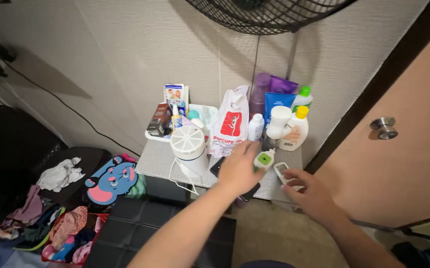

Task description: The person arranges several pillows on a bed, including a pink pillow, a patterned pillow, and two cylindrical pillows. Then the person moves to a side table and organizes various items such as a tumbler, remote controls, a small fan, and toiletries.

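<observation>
Bottles (280,121), a plastic bag (231,126) and a white round appliance (190,146) crowd the small table's (157,159) back edge; its front left corner appears open, possibly the only clear approach.

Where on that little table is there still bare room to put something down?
The small table is bare along its front left edge, between the white round fan and the left corner. The back is crowded with bottles, a plastic bag and a tray. The left hand and right hand fill the front right.
</observation>
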